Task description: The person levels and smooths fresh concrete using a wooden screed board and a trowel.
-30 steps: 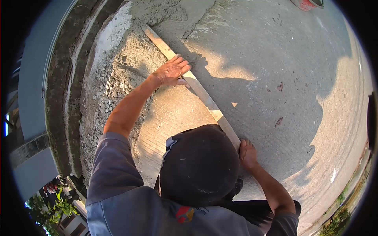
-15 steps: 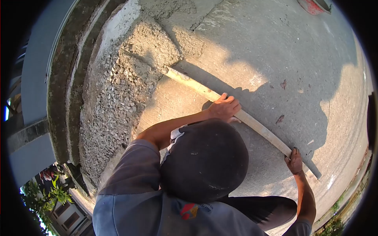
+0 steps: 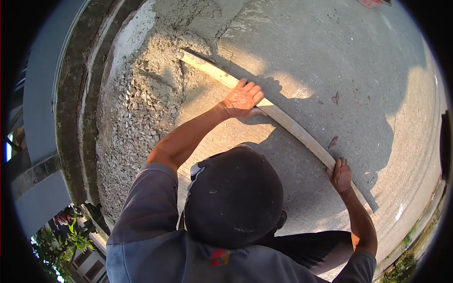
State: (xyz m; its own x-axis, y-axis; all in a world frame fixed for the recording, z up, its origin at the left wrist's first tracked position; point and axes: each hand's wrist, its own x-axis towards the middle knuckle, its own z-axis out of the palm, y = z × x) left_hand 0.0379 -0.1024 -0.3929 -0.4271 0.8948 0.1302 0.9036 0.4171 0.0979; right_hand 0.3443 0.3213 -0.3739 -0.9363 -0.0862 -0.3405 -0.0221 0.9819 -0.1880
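Observation:
Neither of my hands is in view. Close in front of me, seen from above and behind, a person in a dark cap [image 3: 233, 195] and grey shirt bends over the ground. That person's left hand [image 3: 244, 99] grips a long pale wooden board [image 3: 290, 123] near its middle. The person's right hand [image 3: 340, 175] grips it closer to its lower right end. The board runs diagonally across the concrete, its upper left end touching rough wet-looking concrete mix [image 3: 163, 52].
Loose gravel [image 3: 127, 146] lies left of the person, beside a raised mossy kerb [image 3: 89, 113]. Part of a red container [image 3: 373, 3] shows at the top right edge. Grey concrete paving [image 3: 321, 56] spreads to the right, with a few dry leaves.
The person's hands and the board have moved up and left, onto the rough mix. The left arm is stretched further forward. My view has shifted slightly.

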